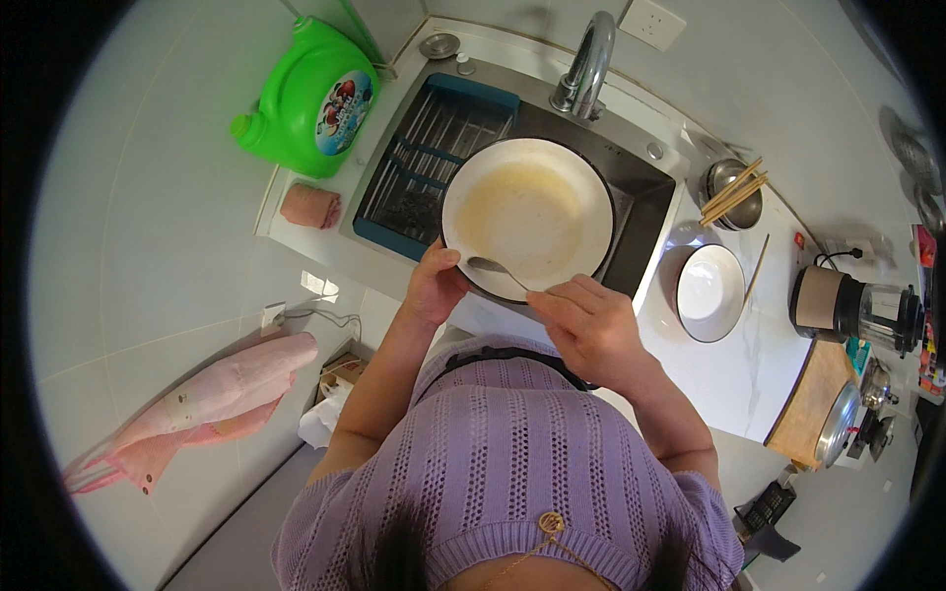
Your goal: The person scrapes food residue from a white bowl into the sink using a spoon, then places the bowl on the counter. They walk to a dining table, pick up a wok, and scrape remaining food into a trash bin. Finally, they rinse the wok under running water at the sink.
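A large white enamel basin [536, 214] with a dark rim is tilted above the steel sink [650, 210]. A thin, yellowish film or liquid covers part of its inside; I cannot tell which. My left hand [436, 284] grips the basin's lower left rim, thumb on top. Between the fingers of my right hand [591, 321] is the handle of a metal spoon [488, 264]. The spoon's bowl lies over the basin's near inner edge, close to my left thumb.
A teal-ended drying rack [473, 92] spans the sink's left side, below the chrome faucet [587, 66]. Left stand a green detergent jug [314, 100] and a folded pink cloth [310, 205]. Rightward are a white bowl [711, 292], metal bowls with chopsticks [735, 193] and a blender [850, 306].
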Action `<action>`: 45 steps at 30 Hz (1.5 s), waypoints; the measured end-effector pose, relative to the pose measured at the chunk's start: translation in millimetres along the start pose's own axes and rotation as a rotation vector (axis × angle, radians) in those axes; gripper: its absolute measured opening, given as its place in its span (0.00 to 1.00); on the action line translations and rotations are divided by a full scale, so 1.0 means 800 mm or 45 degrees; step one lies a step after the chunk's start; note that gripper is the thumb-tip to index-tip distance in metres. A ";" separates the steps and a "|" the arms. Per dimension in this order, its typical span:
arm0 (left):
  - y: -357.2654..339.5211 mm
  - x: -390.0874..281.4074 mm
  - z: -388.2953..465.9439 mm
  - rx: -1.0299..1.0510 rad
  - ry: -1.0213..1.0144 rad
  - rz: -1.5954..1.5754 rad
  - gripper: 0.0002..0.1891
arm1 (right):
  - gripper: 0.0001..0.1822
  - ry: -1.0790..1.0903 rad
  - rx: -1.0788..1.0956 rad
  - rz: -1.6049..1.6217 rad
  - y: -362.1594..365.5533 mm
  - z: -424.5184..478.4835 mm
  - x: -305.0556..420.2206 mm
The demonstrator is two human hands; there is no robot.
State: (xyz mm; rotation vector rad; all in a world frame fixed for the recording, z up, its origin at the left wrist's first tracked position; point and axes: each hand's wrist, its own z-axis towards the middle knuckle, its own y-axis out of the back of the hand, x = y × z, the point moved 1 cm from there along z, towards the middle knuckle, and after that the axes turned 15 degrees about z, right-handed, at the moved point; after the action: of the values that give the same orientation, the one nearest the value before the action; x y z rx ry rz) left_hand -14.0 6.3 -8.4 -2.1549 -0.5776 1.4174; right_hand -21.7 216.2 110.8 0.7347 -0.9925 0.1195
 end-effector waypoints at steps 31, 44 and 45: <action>-0.007 -0.002 -0.002 0.050 0.134 0.166 0.33 | 0.13 0.249 -0.033 -0.053 -0.009 0.057 -0.019; 0.001 0.000 0.003 0.021 0.124 0.160 0.33 | 0.08 -0.813 -0.658 0.524 0.071 0.015 -0.085; 0.001 -0.001 0.004 0.024 0.123 0.164 0.33 | 0.08 -0.824 -0.649 0.510 0.071 0.009 -0.088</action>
State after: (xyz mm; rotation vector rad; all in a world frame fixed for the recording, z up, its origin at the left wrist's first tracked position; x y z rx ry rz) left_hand -17.3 5.6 -9.9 -2.2667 -0.3953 1.3691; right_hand -89.6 270.7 86.4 0.0821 -1.7016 -0.0323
